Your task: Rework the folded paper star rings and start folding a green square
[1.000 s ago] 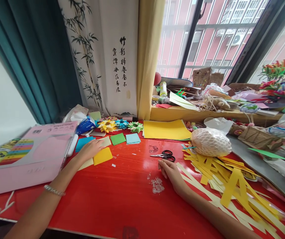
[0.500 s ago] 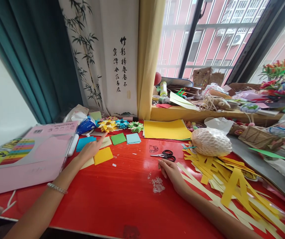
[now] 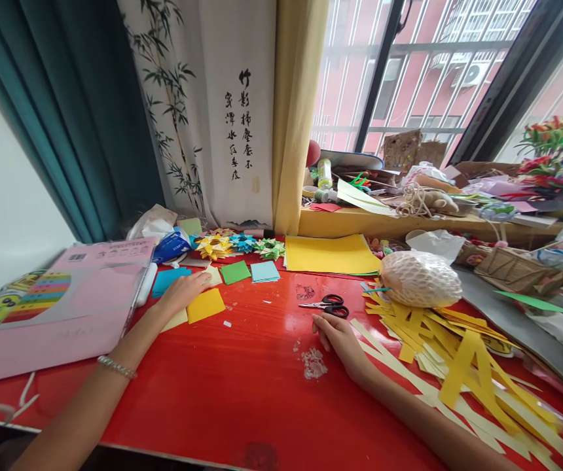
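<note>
On the left of the red table, my left hand lies palm down with its fingers stretched over small cream paper squares; nothing shows gripped in it. Around it are blue squares, a green square, light blue squares and yellow squares. Folded paper stars in yellow, blue and green stand behind. My right hand rests on the table, fingers loosely bent and empty, just below black-handled scissors.
Yellow sheets lie at the back. Yellow and cream paper strips spread at the right, beside a netted, wrapped bundle. Clear scraps sit near my right hand. A pink folder covers the far left. Craft items crowd the windowsill.
My left hand has drawn back from the yellow star, where its index finger pointed, down onto the cream squares. My right hand stays in place. The view shifts slightly.
</note>
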The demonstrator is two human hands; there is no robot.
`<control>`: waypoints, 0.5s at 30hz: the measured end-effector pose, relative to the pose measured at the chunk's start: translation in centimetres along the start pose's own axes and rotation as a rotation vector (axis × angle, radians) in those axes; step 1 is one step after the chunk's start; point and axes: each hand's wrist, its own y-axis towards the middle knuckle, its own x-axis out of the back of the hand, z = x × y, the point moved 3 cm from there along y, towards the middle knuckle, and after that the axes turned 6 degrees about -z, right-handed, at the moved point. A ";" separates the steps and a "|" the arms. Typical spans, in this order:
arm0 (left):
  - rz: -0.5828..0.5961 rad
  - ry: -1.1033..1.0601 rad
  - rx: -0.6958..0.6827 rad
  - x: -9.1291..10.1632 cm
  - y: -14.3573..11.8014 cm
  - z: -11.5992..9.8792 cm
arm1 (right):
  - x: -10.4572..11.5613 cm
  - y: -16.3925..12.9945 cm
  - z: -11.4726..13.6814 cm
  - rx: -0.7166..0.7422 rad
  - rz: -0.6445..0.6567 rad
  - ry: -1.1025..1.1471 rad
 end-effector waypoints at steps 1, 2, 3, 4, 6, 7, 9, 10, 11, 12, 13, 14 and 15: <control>0.001 -0.008 -0.003 0.0 0.0 0.1 | 0.0 0.0 0.1 0.000 0.002 -0.001; 0.003 -0.015 -0.007 0.0 0.0 0.2 | 0.0 0.0 0.1 0.000 0.004 -0.002; 0.004 -0.023 -0.010 0.0 0.0 0.3 | 0.0 0.0 0.2 0.000 0.005 -0.002; 0.005 -0.030 -0.013 0.0 0.0 0.4 | 0.0 0.0 0.2 0.001 0.006 -0.002; 0.009 -0.043 -0.024 0.0 0.1 0.5 | 0.0 0.0 0.3 0.002 0.006 -0.003; 0.011 -0.048 -0.030 0.0 0.1 0.6 | 0.0 0.0 0.3 0.002 0.004 -0.004; 0.015 -0.059 -0.038 0.0 0.1 0.6 | 0.0 0.0 0.2 0.001 0.004 -0.006; 0.017 -0.063 -0.041 0.1 0.1 0.6 | -0.1 0.0 0.2 0.000 0.005 -0.006; 0.019 -0.067 -0.043 0.2 0.1 0.6 | -0.1 0.0 0.2 -0.001 0.005 -0.005; 0.021 -0.070 -0.045 0.4 0.1 0.6 | -0.1 0.0 0.3 -0.001 0.005 -0.004; 0.023 -0.072 -0.047 0.5 0.1 0.5 | -0.1 -0.1 0.3 -0.002 0.005 -0.003; 0.025 -0.072 -0.050 0.6 0.1 0.5 | -0.1 -0.1 0.3 -0.003 0.005 -0.001; 0.026 -0.068 -0.052 0.7 0.1 0.5 | -0.1 -0.1 0.3 -0.003 0.005 0.001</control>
